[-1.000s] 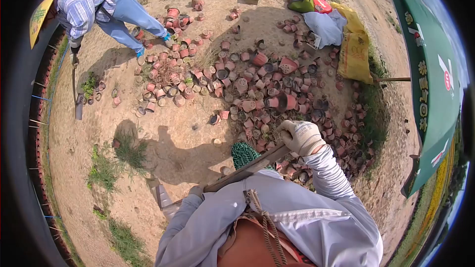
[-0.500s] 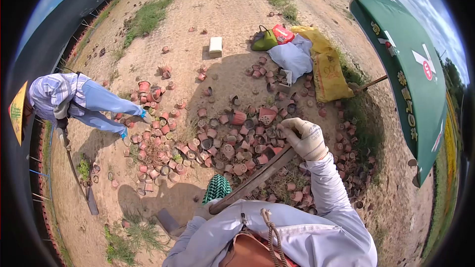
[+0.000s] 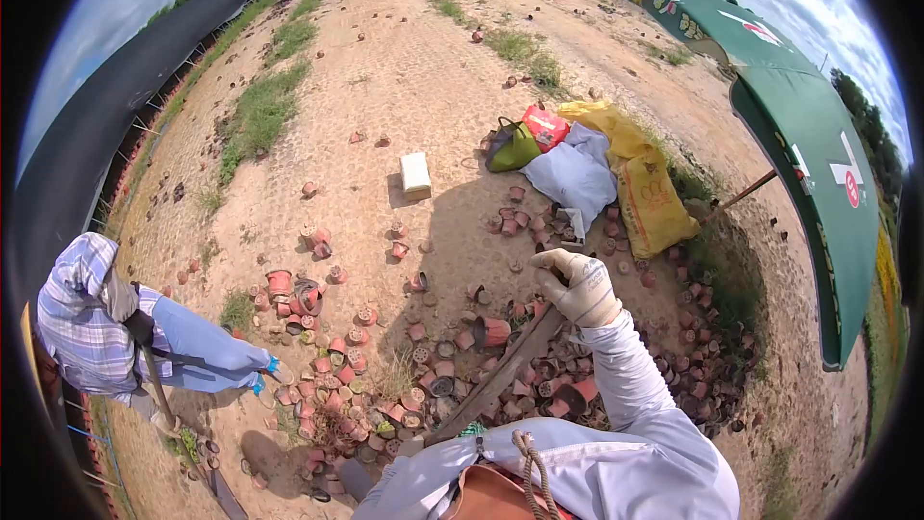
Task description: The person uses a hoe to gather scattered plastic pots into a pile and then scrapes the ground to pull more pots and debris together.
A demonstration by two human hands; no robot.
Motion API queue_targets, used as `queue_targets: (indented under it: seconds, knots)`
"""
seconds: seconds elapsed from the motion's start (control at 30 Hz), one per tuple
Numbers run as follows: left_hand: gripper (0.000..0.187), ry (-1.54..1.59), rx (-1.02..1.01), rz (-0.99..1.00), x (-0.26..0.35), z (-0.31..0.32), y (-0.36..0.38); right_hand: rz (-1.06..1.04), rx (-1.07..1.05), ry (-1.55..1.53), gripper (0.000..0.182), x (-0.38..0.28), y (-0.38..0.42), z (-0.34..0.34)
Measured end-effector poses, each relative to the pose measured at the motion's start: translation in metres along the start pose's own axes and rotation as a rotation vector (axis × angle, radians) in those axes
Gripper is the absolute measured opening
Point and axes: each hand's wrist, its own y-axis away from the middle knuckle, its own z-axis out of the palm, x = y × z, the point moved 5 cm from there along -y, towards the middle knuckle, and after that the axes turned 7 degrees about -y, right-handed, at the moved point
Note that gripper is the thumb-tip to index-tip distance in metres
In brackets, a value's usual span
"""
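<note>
My right hand [image 3: 577, 291], in a pale work glove, is raised in front of me with its fingers curled at the upper end of a thick wooden handle [image 3: 510, 366]. The handle slants down to the left towards my waist. There my gloved left hand [image 3: 412, 445] is closed round its lower part, mostly hidden by my sleeve and jacket. A flat dark blade [image 3: 356, 478] shows at the lower left of my body. Beyond the handle lies a wide heap of small reddish and black plastic pots [image 3: 443, 386].
At the left a person [image 3: 96, 318] in a plaid top holds a long-handled tool. A white box [image 3: 415, 173], a green bag [image 3: 513, 146] and a yellow sack [image 3: 654, 207] lie ahead. A green umbrella [image 3: 808, 135] stands at the right.
My view has tilted up, showing more ground and horizon. My left hand and the green patterned cloth beside it show less. The other person now appears lower in view and more upright.
</note>
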Motion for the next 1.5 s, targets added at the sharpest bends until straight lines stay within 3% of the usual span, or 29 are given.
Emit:
queue_targets:
  seconds: [0.23, 0.37, 0.43, 0.53, 0.6, 0.7, 0.73, 0.77, 0.83, 0.93, 1.03, 1.17, 1.4, 1.5]
  knots:
    - [0.075, -0.057, -0.051, 0.053, 0.013, -0.152, -0.102, 0.017, 0.07, 0.063, 0.016, 0.005, -0.119, 0.026]
    - [0.075, -0.038, -0.066, 0.082, 0.025, -0.193, -0.149, 0.063, 0.15, 0.024, 0.016, 0.034, -0.161, 0.02]
    - [0.075, -0.023, -0.081, 0.093, 0.033, -0.207, -0.174, 0.2, 0.159, -0.118, 0.017, 0.052, -0.189, 0.023]
    - [0.075, -0.005, -0.114, 0.107, 0.048, -0.223, -0.225, 0.152, 0.2, -0.226, 0.017, 0.09, -0.243, 0.03]
    - [0.075, 0.006, -0.125, 0.11, 0.063, -0.234, -0.271, 0.069, 0.153, -0.084, 0.017, 0.102, -0.289, 0.033]
    - [0.075, 0.029, -0.1, 0.091, 0.087, -0.265, -0.349, 0.069, 0.066, -0.205, 0.018, 0.175, -0.374, 0.072]
    - [0.075, 0.039, -0.089, 0.077, 0.096, -0.279, -0.374, 0.021, 0.006, -0.066, 0.019, 0.183, -0.409, 0.08]
    - [0.075, 0.034, -0.088, 0.06, 0.102, -0.295, -0.393, -0.021, -0.041, -0.123, 0.02, 0.207, -0.444, 0.095]
    - [0.075, 0.046, -0.09, 0.03, 0.122, -0.324, -0.423, 0.1, -0.119, -0.255, 0.021, 0.211, -0.501, 0.107]
    - [0.075, 0.064, -0.057, -0.004, 0.155, -0.363, -0.457, -0.091, -0.276, -0.25, 0.023, 0.229, -0.582, 0.118]
    - [0.075, 0.092, -0.023, -0.034, 0.174, -0.384, -0.486, 0.034, -0.299, -0.344, 0.024, 0.279, -0.641, 0.137]
    - [0.075, 0.13, -0.009, -0.047, 0.191, -0.406, -0.525, 0.07, -0.059, -0.379, 0.024, 0.325, -0.708, 0.143]
    - [0.076, 0.27, 0.029, -0.035, 0.21, -0.432, -0.593, 0.151, 0.054, -0.739, 0.02, 0.384, -0.791, 0.129]
    - [0.076, 0.31, 0.028, -0.015, 0.222, -0.449, -0.638, 0.03, 0.044, -0.737, 0.02, 0.392, -0.828, 0.122]
